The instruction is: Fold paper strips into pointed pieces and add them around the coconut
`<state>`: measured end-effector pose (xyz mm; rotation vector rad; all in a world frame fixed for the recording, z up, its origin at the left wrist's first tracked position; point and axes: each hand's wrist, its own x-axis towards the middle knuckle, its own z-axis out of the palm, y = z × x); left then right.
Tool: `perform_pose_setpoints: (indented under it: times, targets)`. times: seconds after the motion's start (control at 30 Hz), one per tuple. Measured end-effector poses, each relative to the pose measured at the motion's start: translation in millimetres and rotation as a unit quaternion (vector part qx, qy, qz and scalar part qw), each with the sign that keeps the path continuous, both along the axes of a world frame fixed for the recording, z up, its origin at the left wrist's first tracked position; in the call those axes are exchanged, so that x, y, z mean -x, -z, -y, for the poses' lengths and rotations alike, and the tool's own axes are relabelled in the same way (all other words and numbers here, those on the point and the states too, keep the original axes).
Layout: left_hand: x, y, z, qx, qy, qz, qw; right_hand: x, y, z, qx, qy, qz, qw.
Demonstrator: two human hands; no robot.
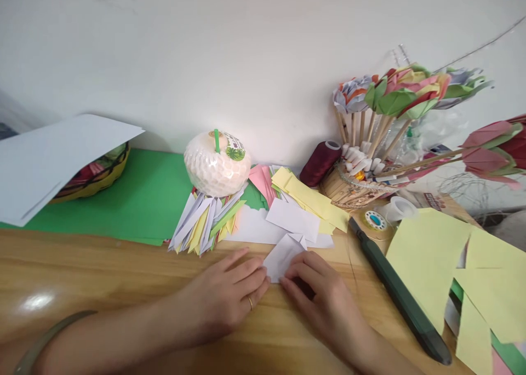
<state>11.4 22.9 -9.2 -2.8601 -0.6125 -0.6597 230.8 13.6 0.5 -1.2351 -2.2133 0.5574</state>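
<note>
A small white paper piece with folded corners at its top lies on the wooden table between my hands. My left hand is palm down, its fingertips closed on the lower left edge of the paper; its thumb is hidden. On the other side, my right hand pinches the right edge, with thumb and curled fingers close together. Just behind the folded piece is a flat white paper strip. A bundle of folded paper pieces in white, yellow and green lies beyond my left hand.
A wrapped coconut stands on green paper by the wall. Behind my right hand are yellow strips, a maroon thread spool and a basket of paper flowers. A dark green cutter lies beside yellow sheets.
</note>
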Motion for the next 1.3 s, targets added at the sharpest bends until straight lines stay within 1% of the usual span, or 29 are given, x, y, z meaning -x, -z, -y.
perform_pose_setpoints:
  times: [0.23,0.33,0.5,0.67,0.8,1.0,1.07,1.1,1.17,1.23,1.3]
  targets:
    - [-8.5,1.4,4.0,0.011,-0.013,0.025,1.000,3.9,1.6,-1.3,-0.010,0.026,0.024,0.999]
    - [-8.4,0.1,5.1,0.008,-0.013,0.029,0.999,4.4,2.3,-1.2,-0.011,0.027,0.031,0.999]
    - [-8.5,-1.8,5.9,0.027,-0.020,0.040,0.999,3.6,5.8,-0.7,-0.013,0.025,0.027,0.999]
    - [-10.3,2.2,6.2,0.041,-0.024,-0.003,0.999,3.5,6.0,-0.3,-0.015,0.023,0.037,0.999]
    - [-11.1,6.1,6.6,0.042,-0.030,-0.011,0.999,3.7,4.1,-1.4,0.012,0.032,0.050,0.998]
    - [-10.6,4.8,5.6,0.024,-0.014,-0.027,0.999,-0.1,3.6,-4.5,0.030,0.023,0.045,0.998]
    - [-8.7,3.4,4.4,0.019,-0.006,-0.028,0.999,-5.9,2.6,-5.9,0.021,0.009,0.037,0.999]
    - [-7.4,2.6,3.6,0.014,-0.004,-0.029,0.999,-9.6,1.6,-6.4,0.005,-0.007,0.040,0.999]
    - [-4.3,0.9,1.7,-0.002,-0.006,-0.033,0.999,-16.4,-1.5,-6.6,-0.055,-0.062,0.068,0.994]
    - [-1.3,-0.2,-0.1,-0.020,-0.022,-0.040,0.999,-19.7,-6.1,-5.2,-0.117,-0.121,0.108,0.980]
    - [0.5,-0.2,-1.2,-0.036,-0.051,-0.045,0.997,-17.2,-11.0,-2.3,-0.143,-0.150,0.131,0.969]
